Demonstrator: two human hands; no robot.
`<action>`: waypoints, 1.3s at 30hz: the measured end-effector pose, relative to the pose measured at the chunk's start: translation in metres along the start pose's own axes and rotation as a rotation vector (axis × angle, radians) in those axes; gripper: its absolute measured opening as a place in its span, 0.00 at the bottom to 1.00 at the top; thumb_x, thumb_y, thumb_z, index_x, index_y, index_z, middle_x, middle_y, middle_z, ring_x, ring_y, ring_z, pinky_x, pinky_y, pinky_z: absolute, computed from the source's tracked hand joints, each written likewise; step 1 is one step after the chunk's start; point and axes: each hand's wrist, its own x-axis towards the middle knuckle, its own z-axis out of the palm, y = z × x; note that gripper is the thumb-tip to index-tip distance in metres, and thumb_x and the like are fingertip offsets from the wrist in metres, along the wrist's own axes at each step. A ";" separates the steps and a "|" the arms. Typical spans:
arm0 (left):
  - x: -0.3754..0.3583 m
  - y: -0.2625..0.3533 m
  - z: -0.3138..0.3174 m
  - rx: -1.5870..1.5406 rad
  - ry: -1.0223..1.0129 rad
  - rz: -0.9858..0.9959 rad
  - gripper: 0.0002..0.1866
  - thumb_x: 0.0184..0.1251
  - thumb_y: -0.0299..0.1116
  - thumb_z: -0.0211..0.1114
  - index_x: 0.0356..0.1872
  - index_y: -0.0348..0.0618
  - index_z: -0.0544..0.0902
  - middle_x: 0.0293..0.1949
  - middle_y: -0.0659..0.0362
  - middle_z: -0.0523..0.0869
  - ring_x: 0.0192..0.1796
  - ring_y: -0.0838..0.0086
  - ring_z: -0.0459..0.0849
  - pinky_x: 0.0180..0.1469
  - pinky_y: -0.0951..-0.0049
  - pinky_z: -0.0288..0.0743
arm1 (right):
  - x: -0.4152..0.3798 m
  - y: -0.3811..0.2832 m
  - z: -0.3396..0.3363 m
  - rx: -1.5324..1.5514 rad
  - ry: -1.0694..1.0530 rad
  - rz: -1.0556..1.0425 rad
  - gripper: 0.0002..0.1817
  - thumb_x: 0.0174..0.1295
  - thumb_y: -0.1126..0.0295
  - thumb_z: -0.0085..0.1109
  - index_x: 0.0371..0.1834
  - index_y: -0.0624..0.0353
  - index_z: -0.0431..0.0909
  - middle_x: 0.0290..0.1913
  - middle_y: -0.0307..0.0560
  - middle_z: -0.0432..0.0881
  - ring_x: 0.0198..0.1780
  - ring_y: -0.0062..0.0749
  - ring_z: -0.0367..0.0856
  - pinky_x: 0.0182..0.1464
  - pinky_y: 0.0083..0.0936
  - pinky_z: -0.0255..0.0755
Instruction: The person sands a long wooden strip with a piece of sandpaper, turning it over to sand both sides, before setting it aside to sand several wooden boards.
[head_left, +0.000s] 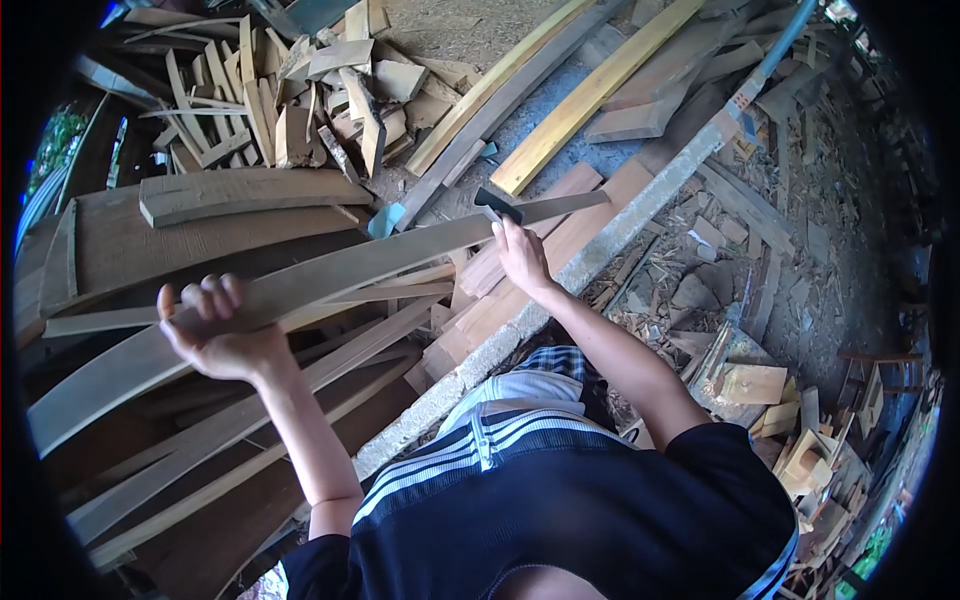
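Note:
A long, thin wooden board (350, 268) runs from the lower left up toward the middle right. My left hand (225, 335) overlaps its left part, fingers apart and loosely curled, slightly smeared by motion. My right hand (521, 258) is closed on a small dark flat tool with a pale edge (498, 206), right at the board's far part. Its exact kind does not show. Beneath the board's right end lie reddish-brown planks (590, 215), partly covered by it.
A pale, rough-surfaced beam (600, 250) crosses diagonally before my body. Offcuts (350, 75) are heaped at the back left. Yellowish planks (600, 95) lie at the back. More long boards (250, 410) rest at left, and scrap wood (800, 430) lies at right.

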 end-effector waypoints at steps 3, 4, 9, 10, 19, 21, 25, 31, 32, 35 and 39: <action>0.012 0.021 0.028 0.149 0.139 0.088 0.17 0.70 0.45 0.51 0.46 0.41 0.75 0.19 0.66 0.58 0.22 0.79 0.57 0.24 0.77 0.56 | -0.011 -0.027 0.010 0.022 0.047 -0.258 0.11 0.67 0.72 0.49 0.48 0.65 0.75 0.22 0.50 0.81 0.23 0.40 0.83 0.21 0.33 0.75; 0.020 0.027 0.021 0.142 0.068 0.055 0.17 0.69 0.45 0.52 0.46 0.41 0.75 0.20 0.65 0.59 0.22 0.76 0.58 0.26 0.75 0.59 | -0.021 -0.066 0.004 0.061 0.004 -0.249 0.13 0.64 0.75 0.52 0.50 0.66 0.75 0.24 0.50 0.82 0.25 0.40 0.83 0.25 0.34 0.76; 0.029 0.028 0.025 0.220 0.092 0.082 0.18 0.67 0.44 0.54 0.48 0.40 0.76 0.19 0.66 0.57 0.22 0.79 0.55 0.25 0.78 0.56 | -0.019 -0.116 0.027 0.262 0.395 -0.773 0.20 0.62 0.77 0.53 0.59 0.65 0.70 0.32 0.52 0.83 0.23 0.40 0.81 0.26 0.32 0.80; 0.030 0.028 0.022 0.210 0.099 0.081 0.18 0.67 0.44 0.54 0.48 0.40 0.76 0.20 0.66 0.57 0.22 0.79 0.56 0.26 0.78 0.56 | -0.017 -0.104 0.028 0.264 0.411 -0.809 0.20 0.65 0.74 0.51 0.61 0.63 0.67 0.26 0.47 0.82 0.17 0.37 0.79 0.20 0.29 0.79; 0.028 0.031 0.006 0.127 0.035 0.040 0.15 0.69 0.42 0.52 0.46 0.42 0.77 0.20 0.65 0.60 0.22 0.80 0.58 0.26 0.78 0.56 | -0.018 -0.102 0.006 0.148 -0.002 -0.349 0.07 0.66 0.73 0.48 0.44 0.62 0.73 0.24 0.53 0.81 0.24 0.41 0.83 0.23 0.33 0.78; 0.028 0.031 0.008 0.122 -0.002 0.032 0.15 0.69 0.42 0.52 0.46 0.42 0.77 0.20 0.65 0.61 0.22 0.80 0.58 0.26 0.78 0.56 | -0.020 -0.125 0.028 0.209 0.354 -0.822 0.14 0.64 0.77 0.50 0.53 0.64 0.71 0.44 0.63 0.82 0.30 0.44 0.85 0.25 0.26 0.83; 0.028 0.033 0.009 0.125 -0.020 0.017 0.15 0.69 0.43 0.52 0.46 0.44 0.77 0.21 0.65 0.62 0.23 0.80 0.59 0.27 0.78 0.57 | -0.013 -0.062 0.011 0.102 -0.001 -0.407 0.16 0.66 0.73 0.48 0.56 0.63 0.69 0.27 0.49 0.83 0.22 0.35 0.82 0.18 0.26 0.76; 0.011 0.018 0.028 0.127 0.002 0.142 0.20 0.67 0.48 0.52 0.49 0.43 0.75 0.22 0.63 0.67 0.24 0.78 0.64 0.28 0.76 0.60 | -0.002 -0.026 0.001 0.025 -0.030 -0.120 0.12 0.69 0.70 0.44 0.47 0.64 0.74 0.19 0.49 0.79 0.20 0.36 0.81 0.16 0.31 0.72; 0.006 0.006 0.030 0.136 -0.027 0.132 0.21 0.67 0.50 0.52 0.50 0.44 0.75 0.22 0.63 0.68 0.24 0.78 0.65 0.28 0.76 0.60 | -0.009 -0.046 0.004 0.050 -0.089 -0.193 0.15 0.68 0.73 0.47 0.56 0.63 0.72 0.25 0.53 0.82 0.21 0.37 0.82 0.18 0.31 0.75; -0.018 -0.041 0.036 0.184 -0.050 0.040 0.18 0.69 0.50 0.50 0.47 0.49 0.76 0.20 0.64 0.67 0.24 0.79 0.64 0.26 0.77 0.59 | -0.006 -0.090 0.011 0.269 0.436 -0.823 0.21 0.68 0.73 0.48 0.64 0.59 0.66 0.36 0.57 0.84 0.21 0.36 0.82 0.19 0.30 0.78; -0.020 -0.049 0.040 0.121 0.070 -0.030 0.17 0.70 0.48 0.50 0.45 0.47 0.76 0.18 0.66 0.61 0.21 0.80 0.58 0.22 0.79 0.54 | -0.006 -0.013 0.002 0.140 0.055 -0.274 0.15 0.69 0.71 0.46 0.57 0.62 0.70 0.30 0.53 0.83 0.20 0.34 0.81 0.18 0.27 0.77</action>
